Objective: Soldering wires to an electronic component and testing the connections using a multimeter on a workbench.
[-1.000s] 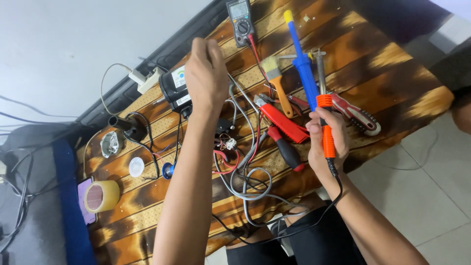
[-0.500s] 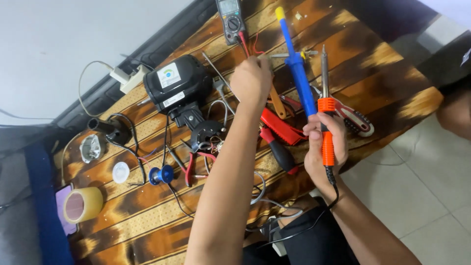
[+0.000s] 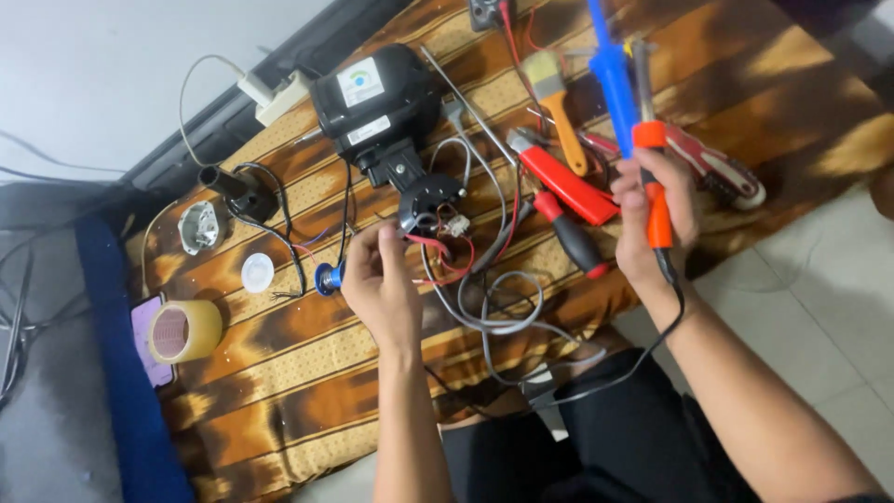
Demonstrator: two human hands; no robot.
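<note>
Holding, right fingers: we wrap them tight around an orange-handled soldering iron (image 3: 655,186), upright, its cord trailing past our wrist.
Right hand (image 3: 652,224): raised over a red screwdriver (image 3: 570,233).
Left fingers: we pinch red wires (image 3: 445,256) narrowly.
Left hand (image 3: 380,279): just beside a small blue spool (image 3: 326,278).
Wires: they run to a black motor (image 3: 377,107).
Surface: brown patterned cloth (image 3: 279,373); tape roll (image 3: 186,331) well apart, far left.

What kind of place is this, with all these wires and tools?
Probably a home repair spot on the floor, not a real workshop. A patterned brown cloth holds a black motor with loose wires, the right hand grips a soldering iron, and red-handled pliers lie nearby.
</note>
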